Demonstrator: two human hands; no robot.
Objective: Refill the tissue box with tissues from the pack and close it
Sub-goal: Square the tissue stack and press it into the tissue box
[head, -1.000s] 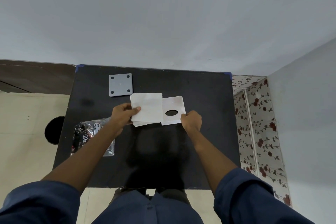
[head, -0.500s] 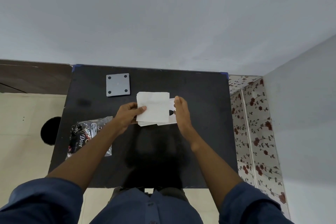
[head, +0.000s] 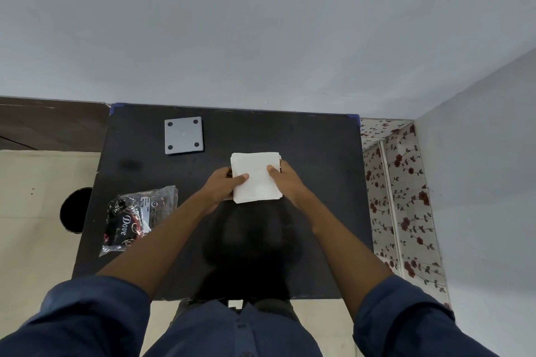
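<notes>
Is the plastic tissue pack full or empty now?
Looks empty: the pack lies flat and crumpled; both hands hold the white stack.

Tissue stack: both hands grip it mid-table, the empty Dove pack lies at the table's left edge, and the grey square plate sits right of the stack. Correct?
Not quite. In the head view the grey square plate sits to the left of the tissue stack and farther back. The rest holds: left hand and right hand grip the stack, Dove pack at left.

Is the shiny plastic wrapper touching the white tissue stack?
No, the crinkly black-and-clear plastic wrapper lies apart on the black table, left of the white tissue stack held by the left hand and right hand.
</notes>
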